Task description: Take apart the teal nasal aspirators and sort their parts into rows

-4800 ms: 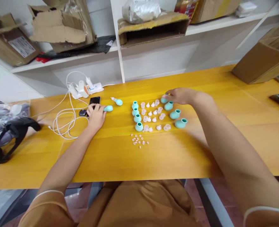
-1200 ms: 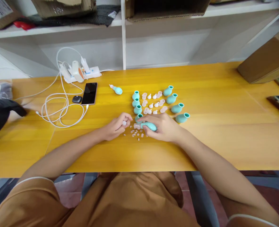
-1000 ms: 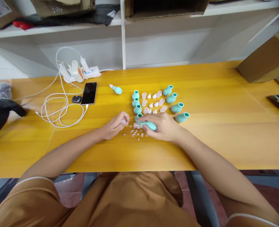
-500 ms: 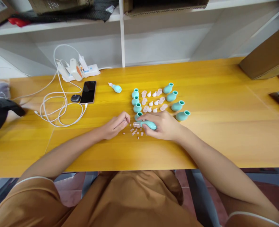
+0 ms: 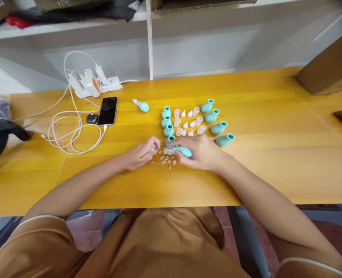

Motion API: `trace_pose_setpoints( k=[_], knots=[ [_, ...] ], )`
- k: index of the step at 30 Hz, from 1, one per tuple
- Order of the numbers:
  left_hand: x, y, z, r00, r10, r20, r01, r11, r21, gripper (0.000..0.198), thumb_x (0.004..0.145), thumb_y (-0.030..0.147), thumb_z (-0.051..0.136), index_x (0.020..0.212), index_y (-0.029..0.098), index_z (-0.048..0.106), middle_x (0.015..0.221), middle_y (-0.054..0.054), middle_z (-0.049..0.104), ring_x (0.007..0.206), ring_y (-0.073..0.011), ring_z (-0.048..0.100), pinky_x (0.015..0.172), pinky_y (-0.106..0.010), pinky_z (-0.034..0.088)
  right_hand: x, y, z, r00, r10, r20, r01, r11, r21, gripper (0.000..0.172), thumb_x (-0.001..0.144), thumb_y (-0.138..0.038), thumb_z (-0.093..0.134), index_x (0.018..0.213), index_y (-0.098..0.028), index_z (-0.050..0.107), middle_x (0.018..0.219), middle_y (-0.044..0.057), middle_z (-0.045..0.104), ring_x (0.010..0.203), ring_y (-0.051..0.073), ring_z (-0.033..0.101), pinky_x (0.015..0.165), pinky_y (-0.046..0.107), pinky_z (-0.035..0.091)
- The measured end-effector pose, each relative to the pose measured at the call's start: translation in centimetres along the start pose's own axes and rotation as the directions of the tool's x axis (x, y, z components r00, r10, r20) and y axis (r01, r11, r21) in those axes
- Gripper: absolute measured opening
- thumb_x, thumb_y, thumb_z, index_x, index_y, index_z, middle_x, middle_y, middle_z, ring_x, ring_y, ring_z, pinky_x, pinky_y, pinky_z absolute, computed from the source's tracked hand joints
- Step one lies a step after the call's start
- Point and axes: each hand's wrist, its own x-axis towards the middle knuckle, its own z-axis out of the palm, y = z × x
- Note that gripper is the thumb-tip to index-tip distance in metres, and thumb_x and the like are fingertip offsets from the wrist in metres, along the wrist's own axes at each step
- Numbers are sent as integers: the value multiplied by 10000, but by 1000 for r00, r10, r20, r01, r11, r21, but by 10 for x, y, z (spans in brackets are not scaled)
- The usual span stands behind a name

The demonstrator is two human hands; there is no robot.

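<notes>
My right hand [image 5: 201,152] grips a teal bulb [image 5: 184,151] lying sideways, with a clear tube [image 5: 168,151] on its left end. To the left of the tube, my left hand [image 5: 144,152] has its fingers closed around something small and whitish, too small to name. Several tiny pale rings [image 5: 169,161] are scattered on the table below the tube. Beyond my hands, open-mouthed teal bulbs stand in a left column [image 5: 166,121] and lean in a right column [image 5: 219,127]. Small white tips [image 5: 185,125] and clear cups [image 5: 177,122] lie in rows between them.
A teal bulb with a pale tip [image 5: 143,106] lies at the back. On the left are a phone [image 5: 108,111], a black case [image 5: 92,118], white cables and a power strip [image 5: 111,84]. A cardboard box [image 5: 330,67] stands at the right on the wooden table [image 5: 275,162].
The whitish bit at my left fingertips shows more clearly. Both hands stay nearly where they were, and the whole view has shifted slightly.
</notes>
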Motion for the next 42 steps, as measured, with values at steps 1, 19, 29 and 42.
trace_pose_setpoints(
  k=[1, 19, 29, 42],
  knots=[
    [0, 1, 0, 1000, -7, 3, 7, 1000, 2, 139, 1128, 357, 356, 1146, 241, 428, 863, 26, 512, 677, -160, 441, 701, -317, 409, 0, 0, 0, 1000, -1, -4, 1, 1000, -3, 340, 1029, -333, 582, 1231, -163, 795, 1044, 100, 867, 792, 243, 819, 715, 348, 616],
    [1, 5, 0, 999, -9, 37, 7, 998, 61, 161, 1129, 330, 358, 1234, 237, 435, 876, 19, 540, 685, -169, 482, 715, -318, 440, -1, 2, 0, 999, -24, -39, 24, 1000, -9, 307, 1048, -350, 578, 1204, -186, 786, 1013, 78, 863, 774, 218, 803, 695, 321, 582],
    [2, -5, 10, 998, 57, 33, -63, 966, 250, 232, 1033, 249, 480, 1261, 209, 497, 1112, -98, 684, 949, -235, 659, 902, -385, 552, -1, 2, -1, 999, -13, -35, 12, 1000, -27, 291, 1048, -345, 596, 1206, -194, 789, 1041, 85, 862, 797, 225, 801, 720, 330, 572],
    [8, -9, 6, 992, 38, -117, -15, 983, 185, 445, 1044, 636, 676, 1202, 220, 665, 928, -14, 654, 838, -197, 601, 830, -317, 482, 2, -2, 5, 998, -38, 51, 40, 999, -30, 317, 1110, -461, 599, 1286, -220, 705, 1120, 89, 852, 857, 243, 804, 726, 341, 557]
  ],
)
